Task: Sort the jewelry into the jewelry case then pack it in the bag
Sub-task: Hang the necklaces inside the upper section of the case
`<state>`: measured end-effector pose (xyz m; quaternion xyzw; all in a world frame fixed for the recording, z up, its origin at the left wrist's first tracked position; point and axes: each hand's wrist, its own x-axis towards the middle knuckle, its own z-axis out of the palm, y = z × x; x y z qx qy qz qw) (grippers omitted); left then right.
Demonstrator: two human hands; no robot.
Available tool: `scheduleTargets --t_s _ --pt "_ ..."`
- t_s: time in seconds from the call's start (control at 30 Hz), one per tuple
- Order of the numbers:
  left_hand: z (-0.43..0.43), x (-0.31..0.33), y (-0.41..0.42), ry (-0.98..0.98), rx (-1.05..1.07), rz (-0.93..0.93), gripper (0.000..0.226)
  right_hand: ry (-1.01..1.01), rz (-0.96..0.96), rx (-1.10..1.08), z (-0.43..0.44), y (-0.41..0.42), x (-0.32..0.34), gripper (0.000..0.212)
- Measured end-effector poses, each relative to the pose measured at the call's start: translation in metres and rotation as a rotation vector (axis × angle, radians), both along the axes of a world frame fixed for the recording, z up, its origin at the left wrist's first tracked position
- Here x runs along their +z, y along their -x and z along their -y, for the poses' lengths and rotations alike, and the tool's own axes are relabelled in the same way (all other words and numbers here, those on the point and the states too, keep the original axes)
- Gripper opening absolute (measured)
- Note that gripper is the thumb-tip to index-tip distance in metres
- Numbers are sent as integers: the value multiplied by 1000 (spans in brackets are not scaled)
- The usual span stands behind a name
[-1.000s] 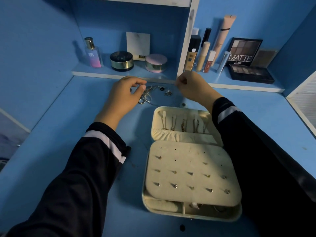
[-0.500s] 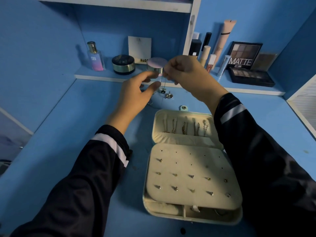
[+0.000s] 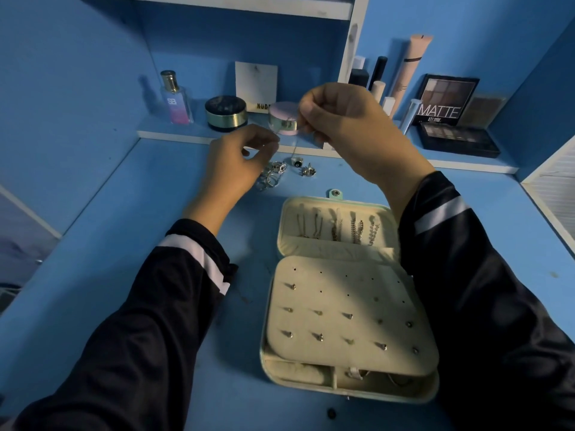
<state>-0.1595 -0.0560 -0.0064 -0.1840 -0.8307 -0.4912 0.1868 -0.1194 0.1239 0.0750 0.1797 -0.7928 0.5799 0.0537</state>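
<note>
Blue counter (image 3: 124, 244) fills most of the view, with a low shelf (image 3: 193, 136) running along the back of it. Sitting on the counter right of center is the jewelry case (image 3: 311, 390), lying open. The cream lid (image 3: 339, 250) is flopped back toward the shelf, and the earring panel (image 3: 342, 300) lies flat over the lower half, so only the front edge of the compartments underneath shows. Both dark sleeves with a white stripe come in from the bottom corners.

Both hands are up above the counter, past the far end of the case. The left hand (image 3: 236, 163) is lower and the right hand (image 3: 342, 126) is higher, in front of the shelf. Each grip is pinched tight, thumb against fingertips, on a thin chain (image 3: 294, 149). The chain runs between the two pinches and one end dangles straight down over the counter. Whether it has a pendant, can't tell, it's too fine.

On the shelf there's a MATTE palette (image 3: 445, 101) propped up, a black palette (image 3: 457, 140) lying flat in front of it, a perfume bottle (image 3: 175, 99), a dark round compact (image 3: 225, 113) and a pink compact (image 3: 283, 119) partly behind the right hand.

Small stuff: five hanging chains (image 3: 339, 227) in the lid, a scatter of studs (image 3: 319, 337) in the panel, and a loose pile of rings (image 3: 272, 175) on the counter just under the left hand, with a dark-stone ring (image 3: 297, 163) just beside the pile.
</note>
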Motion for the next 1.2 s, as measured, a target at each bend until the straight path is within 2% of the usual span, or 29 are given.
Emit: scheduleTargets --t_s 0.23,0.5,0.77,1.2 --pt "5 1 3 -35 9 25 7 84 28 -53 -14 -6 -3 18" --pt "8 0 4 -14 62 7 7 204 -30 -97 -29 -7 0 12" --pt "9 0 5 -22 127 -85 10 208 -78 -154 -38 -8 5 22" --pt "6 4 0 -74 104 -63 6 264 -125 -216 -45 -9 9 18"
